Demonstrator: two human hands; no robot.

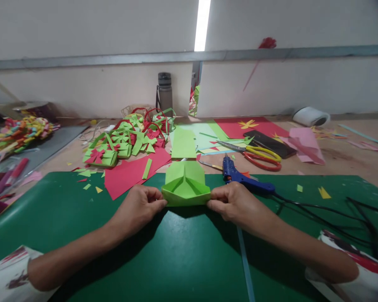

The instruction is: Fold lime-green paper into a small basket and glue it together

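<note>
A light green folded paper [185, 184] stands over the green mat, its near edge raised into a pocket-like fold with a crease down the middle. My left hand [141, 203] pinches the left corner between thumb and fingers. At the opposite corner, my right hand [228, 201] has the same kind of pinch. Just beyond my right hand lies a blue glue gun [244, 178] with a black cord. A flat green paper sheet [183, 144] rests behind the folded piece.
Scissors [255, 154] with yellow and red handles lie at right, near a dark phone-like slab [269, 144]. Finished green paper baskets [122, 140] with red flowers are heaped at left. A bottle [165, 94] stands by the wall. Red paper [135, 172] and scraps lie around.
</note>
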